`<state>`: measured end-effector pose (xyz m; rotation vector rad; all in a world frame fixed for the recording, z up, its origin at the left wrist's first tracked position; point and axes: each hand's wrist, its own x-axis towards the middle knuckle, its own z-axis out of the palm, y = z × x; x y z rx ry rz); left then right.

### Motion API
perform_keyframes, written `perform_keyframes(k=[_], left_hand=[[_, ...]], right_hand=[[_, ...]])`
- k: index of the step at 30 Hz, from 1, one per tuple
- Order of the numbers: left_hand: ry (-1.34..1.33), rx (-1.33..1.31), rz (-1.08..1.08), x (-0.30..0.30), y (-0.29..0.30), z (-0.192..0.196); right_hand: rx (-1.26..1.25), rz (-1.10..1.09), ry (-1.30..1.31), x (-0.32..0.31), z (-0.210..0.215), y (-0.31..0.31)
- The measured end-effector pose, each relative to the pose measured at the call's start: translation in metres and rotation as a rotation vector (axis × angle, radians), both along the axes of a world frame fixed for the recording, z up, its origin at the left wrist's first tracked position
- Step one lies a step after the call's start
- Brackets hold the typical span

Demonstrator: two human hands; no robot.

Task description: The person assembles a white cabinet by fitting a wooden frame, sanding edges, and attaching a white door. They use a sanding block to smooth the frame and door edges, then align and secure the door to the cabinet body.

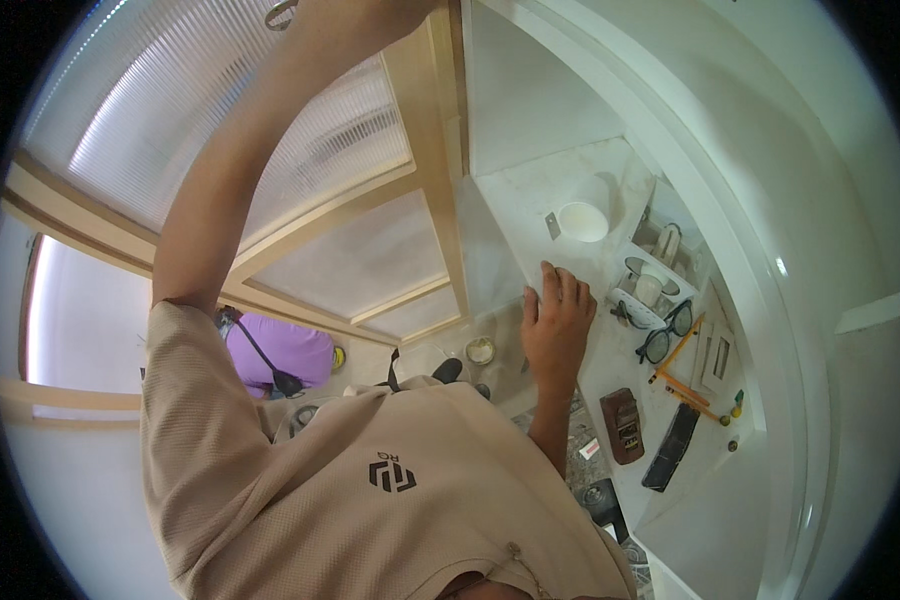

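White marble counter (530, 200) bears the right hand (557, 318), flat, fingers spread, gripping nothing; white cup (585, 212) just beyond; left hand out of frame.

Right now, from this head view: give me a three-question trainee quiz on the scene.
1. True or false: the right hand lies open and flat, apart from the white round cup.
2. Fill in: the black-framed glasses lie next to two ___ pencils.
3. What does the right hand rest on? A) white marble ledge B) black-framed glasses C) white round cup

Key: 1 true; 2 orange; 3 A.
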<state>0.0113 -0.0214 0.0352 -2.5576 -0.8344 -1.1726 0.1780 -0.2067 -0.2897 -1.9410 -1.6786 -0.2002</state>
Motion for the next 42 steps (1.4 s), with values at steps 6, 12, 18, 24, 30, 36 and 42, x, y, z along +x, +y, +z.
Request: perform_keyframes(k=[6, 12, 18, 24, 30, 36, 42], left_hand=[[0.022, 0.133, -0.059, 0.0, 0.023, -0.017], [0.038, 0.11, -0.069, 0.005, 0.023, -0.024], [0.045, 0.194, -0.134, 0.007, 0.012, -0.025], [0.017, 0.146, -0.269, 0.014, -0.012, -0.028], [-0.019, 0.097, -0.028, 0.006, 0.019, -0.021], [-0.029, 0.151, -0.099, 0.006, 0.018, -0.031], [-0.001, 0.199, -0.088, 0.008, 0.014, -0.032]], right_hand=[[-0.015, 0.016, 0.071, 0.003, 0.002, -0.003], [-0.031, 0.02, 0.078, 0.004, 0.0, -0.005], [-0.016, 0.009, 0.049, 0.0, 0.003, 0.0], [-0.01, -0.006, 0.02, 0.001, 0.002, 0.001], [-0.038, 0.006, 0.073, 0.003, 0.0, -0.003], [-0.033, 0.018, 0.106, 0.003, 0.004, -0.003], [-0.018, 0.022, 0.09, 0.004, 0.0, -0.003]])
